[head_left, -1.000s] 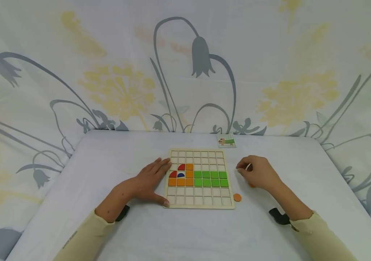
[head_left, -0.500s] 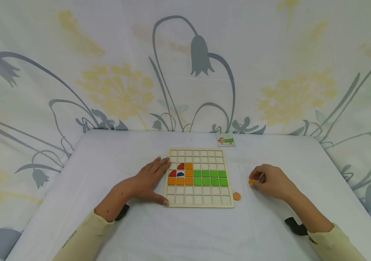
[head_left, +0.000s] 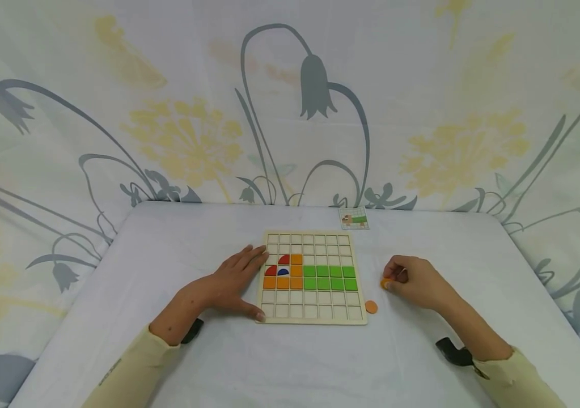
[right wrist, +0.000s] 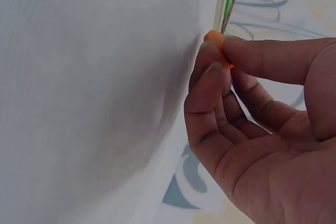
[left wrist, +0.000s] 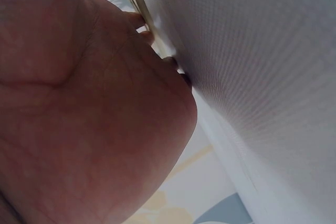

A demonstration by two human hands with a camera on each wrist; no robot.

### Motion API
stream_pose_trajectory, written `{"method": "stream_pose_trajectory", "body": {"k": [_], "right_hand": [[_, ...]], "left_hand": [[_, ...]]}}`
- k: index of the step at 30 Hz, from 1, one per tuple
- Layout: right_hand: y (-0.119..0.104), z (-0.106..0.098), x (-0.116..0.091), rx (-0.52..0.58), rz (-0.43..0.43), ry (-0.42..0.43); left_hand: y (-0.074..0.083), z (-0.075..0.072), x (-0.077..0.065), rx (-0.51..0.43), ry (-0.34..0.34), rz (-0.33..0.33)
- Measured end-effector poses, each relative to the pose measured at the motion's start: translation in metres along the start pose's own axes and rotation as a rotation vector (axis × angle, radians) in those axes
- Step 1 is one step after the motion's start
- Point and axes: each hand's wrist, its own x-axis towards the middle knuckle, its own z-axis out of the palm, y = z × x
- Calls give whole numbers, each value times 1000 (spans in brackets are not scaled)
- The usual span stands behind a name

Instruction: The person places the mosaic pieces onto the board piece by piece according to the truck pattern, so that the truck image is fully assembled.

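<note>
A wooden grid board (head_left: 315,312) lies on the white table, bearing green (head_left: 329,277), orange, red and blue tiles in some of its cells. Along the board's left edge rests my left hand (head_left: 228,283), fingers and thumb spread straight against the frame. My right hand (head_left: 417,282), to the right of the board, pinches a small orange piece (right wrist: 214,37) between thumb and fingertips. The fingers cover most of that piece. An orange disc (head_left: 371,306) lies flat beside the board's lower right corner.
Behind the board, near the table's back edge, lies a small picture card (head_left: 354,219) with an animal made of coloured cells. A flower-patterned cloth (head_left: 315,85) hangs beyond the table. Black straps (head_left: 454,352) sit at both wrists.
My right hand has moved down toward the front and taken the orange piece from the table, then shifted slightly left with it. The left hand has stayed in place.
</note>
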Motion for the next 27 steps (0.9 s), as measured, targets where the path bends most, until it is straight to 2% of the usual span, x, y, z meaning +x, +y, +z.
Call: {"method": "stream_pose_trajectory", "body": {"k": [11,17,27], "right_hand": [[-24,21,8,88,-33,-53],[-37,30,9,157,-82,-78],[-49,46,15,153,-166,-79]], "left_hand": [[0,0,1,9,-2,-7],[2,-1,0,6,-2,-8],[2,-1,-1,4,-12,-16]]}}
